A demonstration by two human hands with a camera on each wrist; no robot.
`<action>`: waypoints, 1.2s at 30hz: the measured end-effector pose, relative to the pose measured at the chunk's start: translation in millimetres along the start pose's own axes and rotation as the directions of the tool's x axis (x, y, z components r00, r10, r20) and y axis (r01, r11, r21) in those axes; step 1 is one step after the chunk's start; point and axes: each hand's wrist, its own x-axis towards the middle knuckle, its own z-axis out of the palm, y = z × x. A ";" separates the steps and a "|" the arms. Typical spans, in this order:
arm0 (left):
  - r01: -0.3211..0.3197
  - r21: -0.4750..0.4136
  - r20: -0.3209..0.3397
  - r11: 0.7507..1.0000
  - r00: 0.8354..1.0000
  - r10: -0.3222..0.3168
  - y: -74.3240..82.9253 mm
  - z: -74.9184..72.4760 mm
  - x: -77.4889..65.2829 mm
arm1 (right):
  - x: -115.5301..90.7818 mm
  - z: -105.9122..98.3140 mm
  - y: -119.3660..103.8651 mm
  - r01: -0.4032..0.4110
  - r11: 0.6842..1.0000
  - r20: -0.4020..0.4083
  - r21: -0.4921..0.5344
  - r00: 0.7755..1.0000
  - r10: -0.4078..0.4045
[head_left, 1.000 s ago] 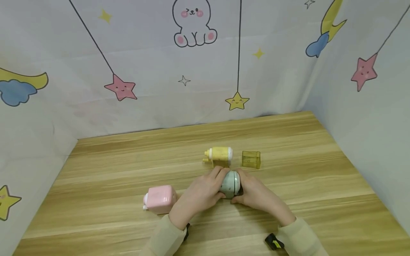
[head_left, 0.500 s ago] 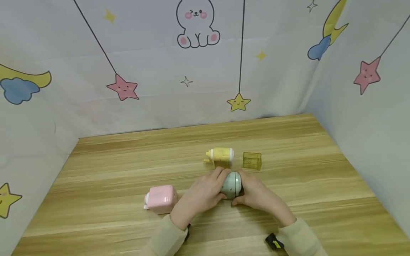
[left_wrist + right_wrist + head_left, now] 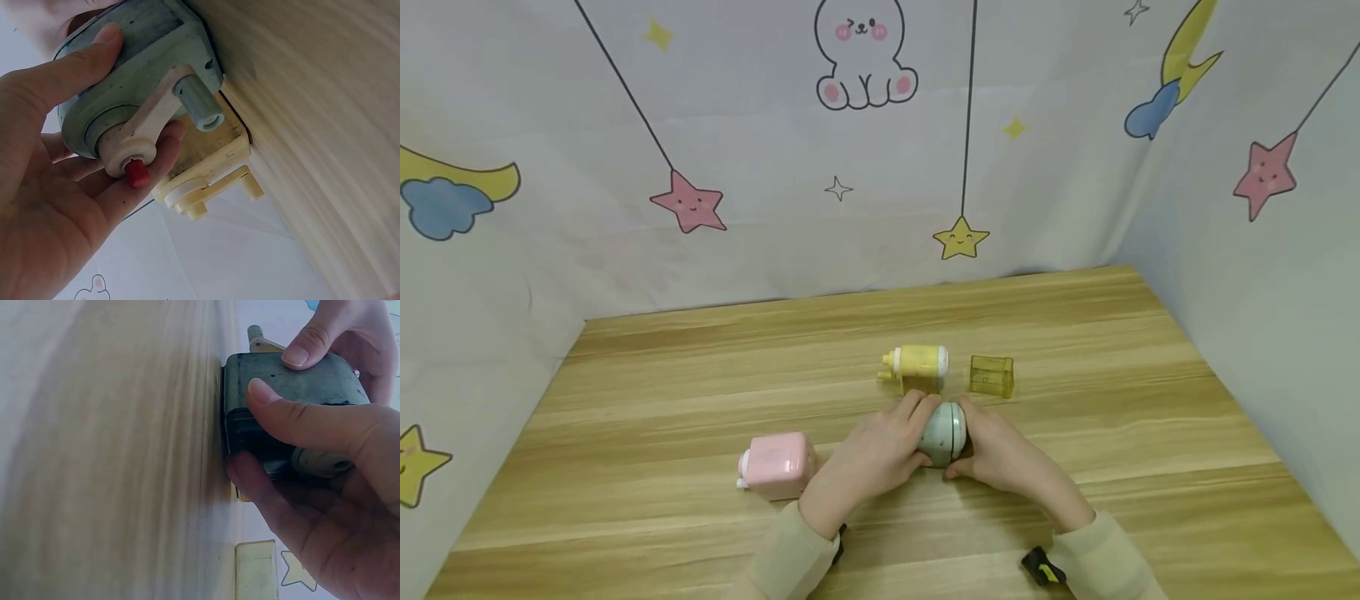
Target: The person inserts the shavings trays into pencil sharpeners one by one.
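Note:
Both hands hold a green hand-crank pencil sharpener [image 3: 940, 437] on the table. My left hand [image 3: 880, 446] grips its crank end, thumb on the side and fingers curled beneath. In the left wrist view, a pale crank arm [image 3: 150, 112] with a green handle and a red tip [image 3: 137, 173] at its hub points outward. My right hand [image 3: 1000, 450] holds the other end; in the right wrist view, its thumb lies on the side and its fingers are at the lower edge, by a dark opening [image 3: 275, 459].
Just behind stands a yellow crank sharpener [image 3: 919, 363], with a clear yellow shavings box [image 3: 992, 376] to its right. A pink sharpener [image 3: 778, 467] sits left of my left forearm. White printed cloth [image 3: 760, 150] walls the wooden table [image 3: 662, 383] at the back and sides.
The head view has shifted slightly. Both hands keep their hold on the green pencil sharpener, with almost no movement.

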 end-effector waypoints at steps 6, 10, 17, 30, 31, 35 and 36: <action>0.003 -0.011 -0.002 1.000 1.000 -0.003 0.3 -1.0 0.1 | 0.2 -0.1 -1.6 -0.006 1.000 -0.006 -0.006 1.000 0.006; 0.014 -0.049 0.012 0.999 1.000 -0.014 -0.5 -2.0 0.0 | 0.0 1.1 -3.2 -0.016 1.000 -0.012 -0.010 1.000 0.016; 0.020 -0.060 0.025 0.998 1.000 -0.019 -1.5 -3.8 0.8 | 0.2 3.0 -4.2 -0.017 1.000 -0.023 0.016 1.000 0.017; 0.068 -0.137 0.080 0.988 0.995 -0.057 -2.5 -5.2 2.5 | -1.8 -1.4 7.6 0.018 0.999 0.035 0.051 0.999 -0.020; 0.074 -0.144 0.078 0.987 0.995 -0.064 -2.3 -5.2 2.8 | -1.9 -2.0 7.5 0.019 0.998 0.037 0.053 0.999 -0.021; 0.108 -0.147 0.073 0.983 0.992 -0.099 -0.6 -6.0 5.3 | -1.9 -3.4 7.1 0.022 0.998 0.048 0.064 0.999 -0.025; 0.114 -0.139 0.071 0.984 0.992 -0.105 -0.2 -6.4 6.0 | -1.9 -3.3 7.2 0.022 0.998 0.053 0.064 0.998 -0.026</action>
